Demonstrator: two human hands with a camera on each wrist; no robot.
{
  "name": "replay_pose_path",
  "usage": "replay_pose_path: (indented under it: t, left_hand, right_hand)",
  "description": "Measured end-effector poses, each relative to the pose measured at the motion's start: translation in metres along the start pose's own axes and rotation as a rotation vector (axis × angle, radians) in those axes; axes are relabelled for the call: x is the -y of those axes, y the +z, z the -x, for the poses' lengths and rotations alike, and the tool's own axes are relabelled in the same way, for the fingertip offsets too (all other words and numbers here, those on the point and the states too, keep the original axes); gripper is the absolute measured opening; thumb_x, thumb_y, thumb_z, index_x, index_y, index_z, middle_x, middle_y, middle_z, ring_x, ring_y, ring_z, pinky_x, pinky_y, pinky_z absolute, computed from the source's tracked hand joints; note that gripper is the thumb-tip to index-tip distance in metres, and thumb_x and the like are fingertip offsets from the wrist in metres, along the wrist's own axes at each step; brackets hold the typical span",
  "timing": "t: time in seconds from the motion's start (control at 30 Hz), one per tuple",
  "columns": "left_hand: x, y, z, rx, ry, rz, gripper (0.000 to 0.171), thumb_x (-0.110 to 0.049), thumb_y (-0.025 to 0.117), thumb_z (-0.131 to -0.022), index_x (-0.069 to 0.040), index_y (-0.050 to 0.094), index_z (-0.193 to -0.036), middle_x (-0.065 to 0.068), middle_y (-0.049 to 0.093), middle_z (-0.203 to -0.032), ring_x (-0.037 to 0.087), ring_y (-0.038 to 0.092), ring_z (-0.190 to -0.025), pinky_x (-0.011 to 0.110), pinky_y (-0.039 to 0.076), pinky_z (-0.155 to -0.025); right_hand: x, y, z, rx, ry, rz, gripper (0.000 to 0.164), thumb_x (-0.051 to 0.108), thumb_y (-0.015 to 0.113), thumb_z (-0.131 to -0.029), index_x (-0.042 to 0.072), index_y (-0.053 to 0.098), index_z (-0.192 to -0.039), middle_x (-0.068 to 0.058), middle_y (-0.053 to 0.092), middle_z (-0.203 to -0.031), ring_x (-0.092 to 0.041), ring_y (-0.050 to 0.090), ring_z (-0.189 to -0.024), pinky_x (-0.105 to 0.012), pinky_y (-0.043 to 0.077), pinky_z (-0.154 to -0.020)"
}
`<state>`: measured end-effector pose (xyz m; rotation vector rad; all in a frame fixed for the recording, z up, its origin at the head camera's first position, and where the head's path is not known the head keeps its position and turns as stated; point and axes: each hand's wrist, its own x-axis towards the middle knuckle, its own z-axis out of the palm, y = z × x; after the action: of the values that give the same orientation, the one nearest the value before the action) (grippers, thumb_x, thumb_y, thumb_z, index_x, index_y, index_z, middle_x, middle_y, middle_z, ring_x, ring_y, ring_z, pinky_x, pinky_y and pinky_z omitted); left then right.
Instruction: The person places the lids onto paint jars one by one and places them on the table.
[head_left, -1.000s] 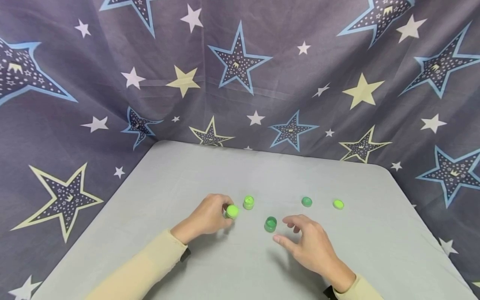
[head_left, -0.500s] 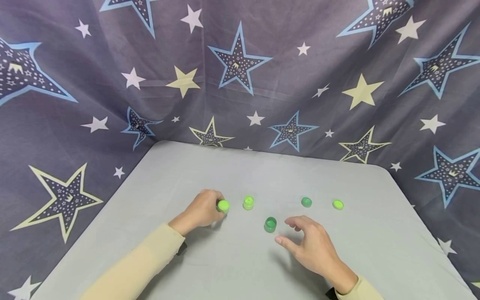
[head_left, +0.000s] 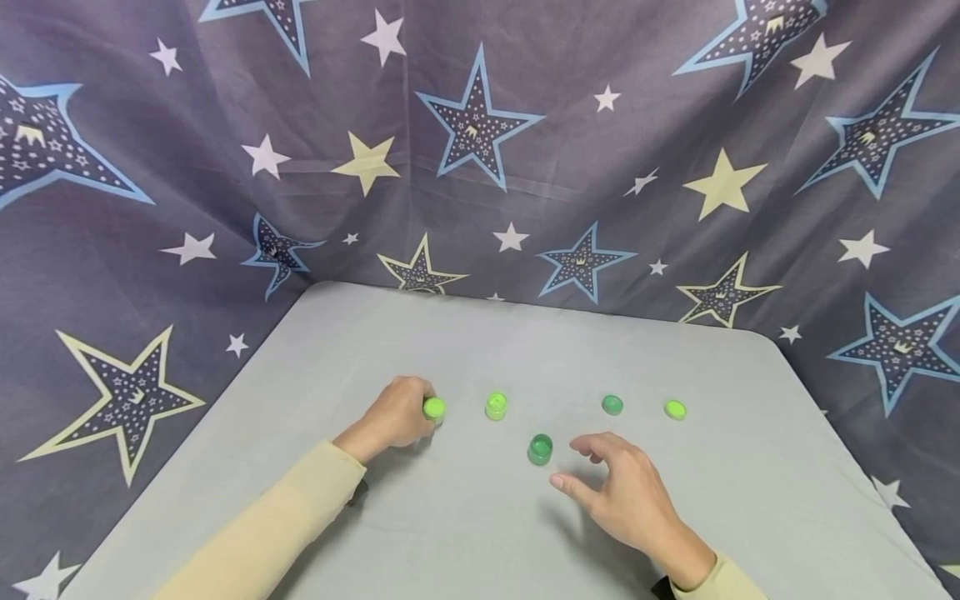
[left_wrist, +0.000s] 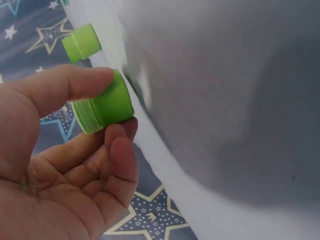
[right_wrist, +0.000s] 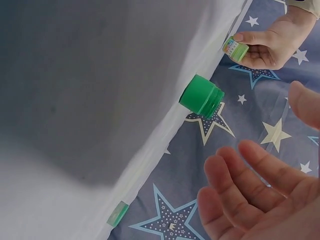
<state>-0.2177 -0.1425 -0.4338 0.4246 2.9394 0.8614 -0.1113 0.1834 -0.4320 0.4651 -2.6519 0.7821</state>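
My left hand (head_left: 397, 414) pinches a small lime-green paint jar (head_left: 434, 408) between thumb and fingers, over the left part of the table. In the left wrist view the thumb presses one side of this jar (left_wrist: 107, 102) and the fingertips the other. To its right stands an uncapped lime-green jar (head_left: 496, 407). A dark green jar (head_left: 540, 449), also uncapped, stands just left of my right hand (head_left: 630, 498). That hand holds nothing; its fingers and thumb are spread apart and relaxed, as the right wrist view also shows.
Two caps lie on the grey-white table (head_left: 480, 533) further back on the right: a dark green cap (head_left: 612, 404) and a lime-green cap (head_left: 676, 409). A dark cloth (head_left: 480, 208) printed with stars hangs behind the table and along its sides.
My left hand has carried the lime-green jar leftward and slightly back, away from the other lime jar. My right hand has stayed nearly still beside the dark green jar.
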Motion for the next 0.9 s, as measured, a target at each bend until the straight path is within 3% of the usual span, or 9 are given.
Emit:
replay_pose_path:
  t: [0.4, 0.63, 0.9]
  left_hand:
    - [0.003, 0.002, 0.000, 0.040, -0.028, -0.016, 0.037, 0.001, 0.085, -0.070, 0.002, 0.071, -0.104, 0.004, 0.065, -0.086, 0.018, 0.062, -0.078, 0.035, 0.058, -0.073]
    - [-0.004, 0.003, 0.002, 0.010, -0.005, -0.069, 0.070, -0.017, 0.094, -0.069, 0.005, 0.064, -0.127, 0.015, 0.068, -0.114, 0.029, 0.064, -0.101, 0.044, 0.055, -0.092]
    - [-0.012, 0.006, 0.003, -0.081, 0.093, -0.054, 0.070, -0.020, 0.094, -0.071, 0.002, 0.064, -0.130, 0.020, 0.063, -0.135, 0.039, 0.056, -0.128, 0.052, 0.043, -0.110]
  right_hand:
    - [0.000, 0.003, 0.002, 0.013, 0.004, -0.005, 0.042, 0.041, 0.089, -0.078, 0.015, 0.075, -0.108, 0.001, 0.073, -0.102, -0.017, 0.067, -0.088, -0.037, 0.055, -0.075]
    - [0.000, 0.002, 0.002, 0.017, 0.013, -0.012, 0.044, 0.041, 0.090, -0.077, 0.013, 0.075, -0.108, 0.001, 0.073, -0.103, -0.017, 0.067, -0.089, -0.037, 0.056, -0.076]
    - [-0.001, 0.002, 0.002, 0.011, 0.016, -0.018, 0.044, 0.040, 0.091, -0.076, 0.014, 0.075, -0.108, 0.001, 0.074, -0.104, -0.018, 0.067, -0.090, -0.037, 0.055, -0.075]
